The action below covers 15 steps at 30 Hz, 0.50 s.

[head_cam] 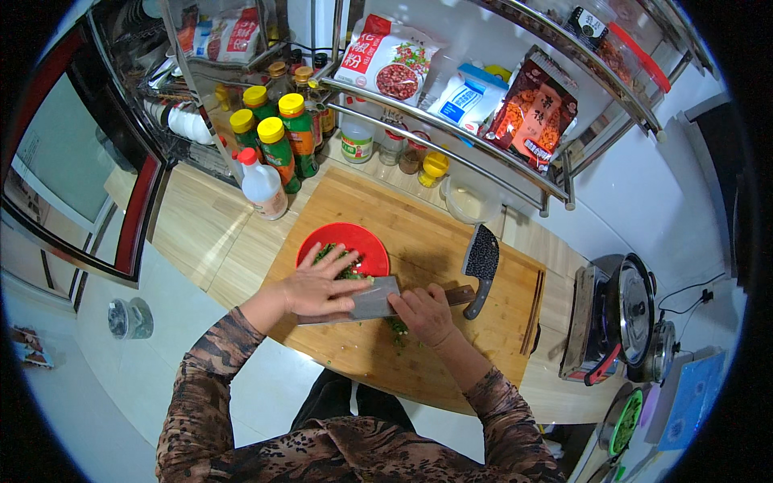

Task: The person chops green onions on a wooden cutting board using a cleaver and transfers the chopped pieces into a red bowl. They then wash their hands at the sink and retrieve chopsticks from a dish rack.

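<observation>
A wide cleaver lies flat in the air or on the rim of a red bowl; which one I cannot tell. Around its blade near the handle closes my right hand. Fingers spread, my left hand rests over the blade's far end and reaches across the bowl. Chopped green herbs sit in the bowl, partly hidden by that hand. More chopped greens are scattered on the wooden cutting board below the cleaver. A second, dark-bladed cleaver lies on the board to the right.
Chopsticks lie along the board's right side. Behind the board stand a plastic tub, spice jars, a white bottle and several yellow-capped bottles under a metal rack. A lidded pan sits at the right.
</observation>
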{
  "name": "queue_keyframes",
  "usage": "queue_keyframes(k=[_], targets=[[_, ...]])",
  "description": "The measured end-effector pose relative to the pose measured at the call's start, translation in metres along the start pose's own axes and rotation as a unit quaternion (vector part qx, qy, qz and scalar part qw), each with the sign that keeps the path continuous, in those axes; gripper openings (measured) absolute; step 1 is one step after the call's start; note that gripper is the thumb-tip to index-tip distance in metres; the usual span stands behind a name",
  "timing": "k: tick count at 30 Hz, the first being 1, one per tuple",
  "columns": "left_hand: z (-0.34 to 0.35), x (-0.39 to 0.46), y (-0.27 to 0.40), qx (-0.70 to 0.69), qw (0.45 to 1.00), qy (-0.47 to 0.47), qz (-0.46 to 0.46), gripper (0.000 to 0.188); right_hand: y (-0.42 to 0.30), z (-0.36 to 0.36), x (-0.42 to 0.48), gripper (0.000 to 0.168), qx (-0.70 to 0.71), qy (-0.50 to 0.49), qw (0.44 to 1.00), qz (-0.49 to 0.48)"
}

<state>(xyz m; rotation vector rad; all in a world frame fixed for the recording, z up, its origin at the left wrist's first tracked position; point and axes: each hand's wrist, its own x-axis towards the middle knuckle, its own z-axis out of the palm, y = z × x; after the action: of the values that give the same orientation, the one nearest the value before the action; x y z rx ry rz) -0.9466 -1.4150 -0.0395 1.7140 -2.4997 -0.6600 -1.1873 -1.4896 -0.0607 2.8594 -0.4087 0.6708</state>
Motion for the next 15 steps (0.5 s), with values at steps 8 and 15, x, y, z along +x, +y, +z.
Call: queue_keyframes(k=[8, 15], targets=[[-0.003, 0.003, -0.009, -0.014, 0.999, 0.028, -0.026, 0.053, 0.001, 0.000, -0.007, 0.018, -0.006, -0.002, 1.000, 0.004], [-0.001, 0.005, -0.014, -0.017, 0.996, 0.025, -0.080, 0.056, -0.003, -0.003, -0.001, 0.018, 0.006, -0.002, 1.000, -0.002]])
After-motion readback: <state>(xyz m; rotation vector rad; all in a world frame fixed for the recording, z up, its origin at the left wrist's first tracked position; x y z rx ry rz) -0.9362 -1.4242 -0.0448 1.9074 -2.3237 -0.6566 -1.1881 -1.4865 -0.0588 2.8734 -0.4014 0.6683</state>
